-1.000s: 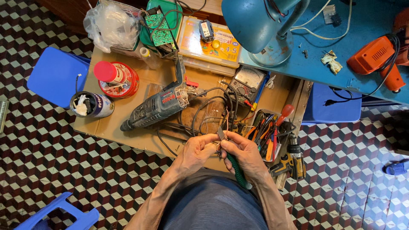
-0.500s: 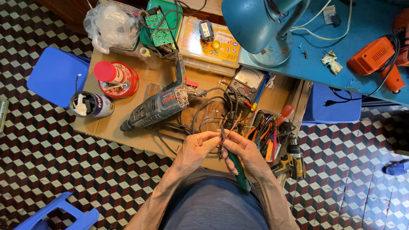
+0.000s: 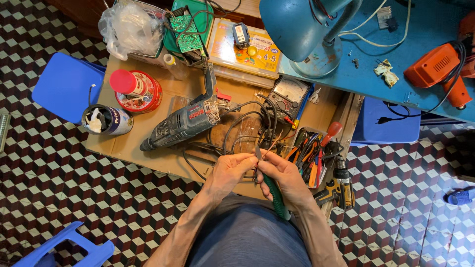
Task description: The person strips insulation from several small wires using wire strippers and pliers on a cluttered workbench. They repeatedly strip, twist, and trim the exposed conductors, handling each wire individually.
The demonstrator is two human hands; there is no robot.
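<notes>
Head view showed the right hand (image 3: 287,178) clenched around green-handled pliers (image 3: 275,194), their tip raised between both hands. The left hand (image 3: 228,170) pinched a thin wire (image 3: 271,144) at that tip, above the cardboard-covered worktop (image 3: 163,153), near a rotary hammer drill (image 3: 183,123) and tangled black cables (image 3: 247,123).

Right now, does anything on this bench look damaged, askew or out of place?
Nothing looks spilled or broken. The rotary hammer drill lies diagonally in a tangle of black cables, beside the hands.
</notes>
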